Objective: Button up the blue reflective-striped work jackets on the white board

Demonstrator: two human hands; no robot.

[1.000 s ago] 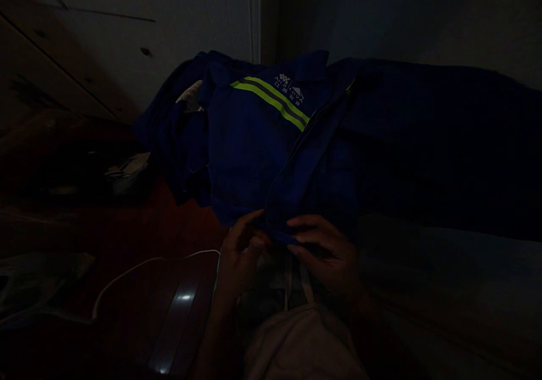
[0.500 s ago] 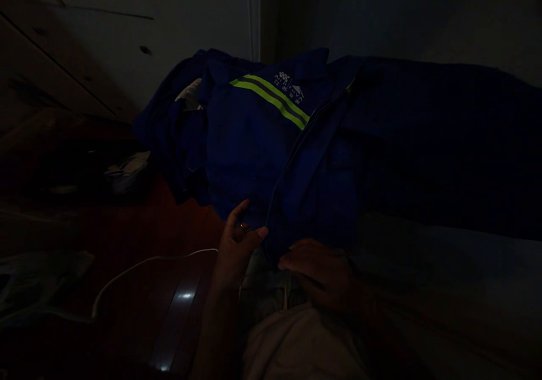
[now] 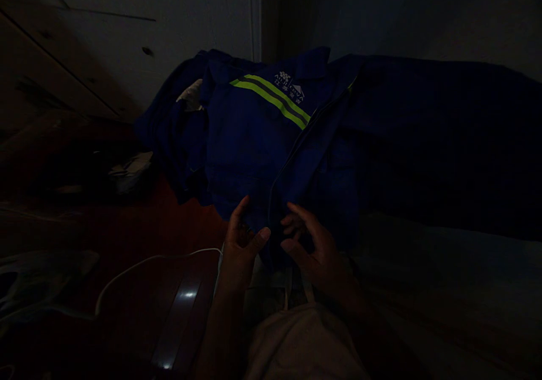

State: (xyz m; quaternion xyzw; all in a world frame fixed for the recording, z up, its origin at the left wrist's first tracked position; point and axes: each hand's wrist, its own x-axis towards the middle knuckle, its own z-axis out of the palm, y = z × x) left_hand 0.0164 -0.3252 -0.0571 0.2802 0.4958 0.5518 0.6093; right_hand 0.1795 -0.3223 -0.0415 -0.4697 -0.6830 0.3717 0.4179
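Observation:
A blue work jacket lies spread out in dim light, with yellow-green and grey reflective stripes and a white printed logo on its chest. Its zipper edge runs slantwise down towards my hands. My left hand hovers at the jacket's lower edge, index finger and thumb spread apart, with nothing visible between them. Just right of it, my right hand is over the lower front, its fingers loosely bent and the thumb apart. Whether the fingertips touch the cloth is too dark to tell.
More dark blue cloth stretches to the right. A white cable curves over the reddish shiny floor on the left, near a plastic bag. A pale door or cabinet front stands behind.
My right hand has moved up and opened, its fingers now over the jacket's lower front. My left hand and the jacket are almost where they were.

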